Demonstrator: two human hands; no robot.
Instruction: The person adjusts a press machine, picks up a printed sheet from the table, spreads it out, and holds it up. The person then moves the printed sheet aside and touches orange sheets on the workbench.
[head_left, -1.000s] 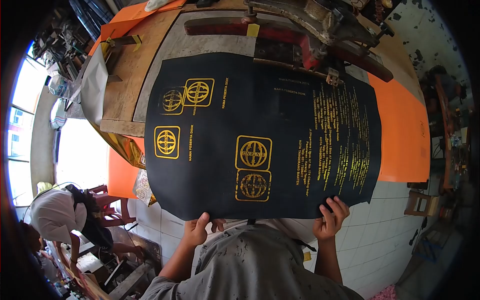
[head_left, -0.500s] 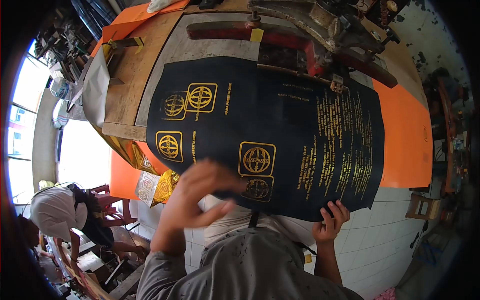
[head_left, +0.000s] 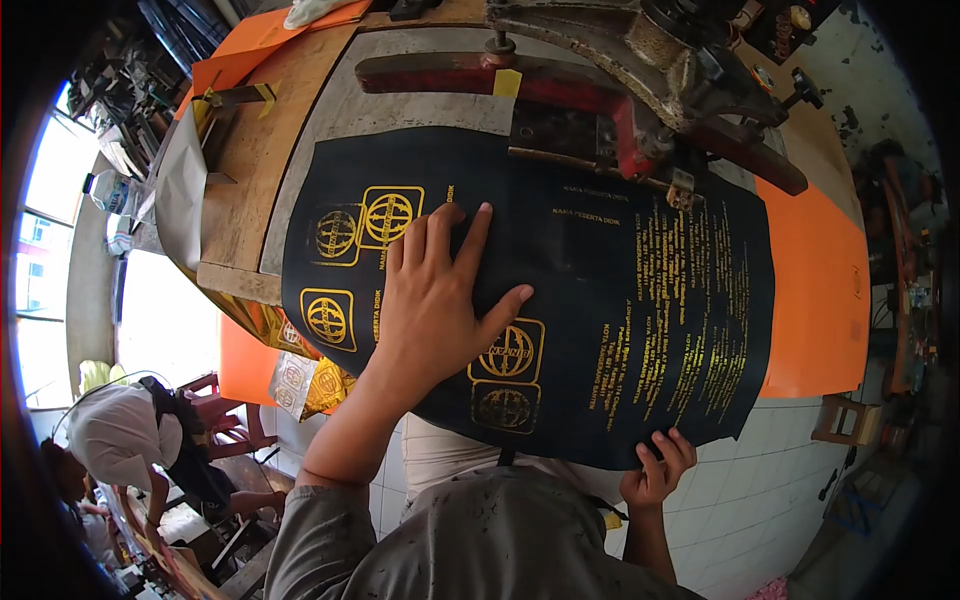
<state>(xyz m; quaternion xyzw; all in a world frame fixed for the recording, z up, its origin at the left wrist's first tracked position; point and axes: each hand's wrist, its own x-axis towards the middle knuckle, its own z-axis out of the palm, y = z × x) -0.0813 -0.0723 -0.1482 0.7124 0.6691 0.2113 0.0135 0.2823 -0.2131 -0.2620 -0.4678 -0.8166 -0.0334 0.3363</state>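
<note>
the black sheet lay ahead of the body, long axis left to right, overhanging the tabletop's near edge, below the press. the left hand, nearer the sheet's middle, was spread palm-down over it, gripping nothing; the right hand grasped its near edge toward the right corner. gold print read "nama peserta didik" and "kota tangerang banten"; finer lines were illegible.

**Remote tally, head feed**

I count one dark sheet with five boxed globe emblems: three toward the left, two nearer the middle. Hands: two, one left hand, one right hand. One metal press. One wooden stool. Orange sheeting in at least three spots. Other person: at least one.
</note>
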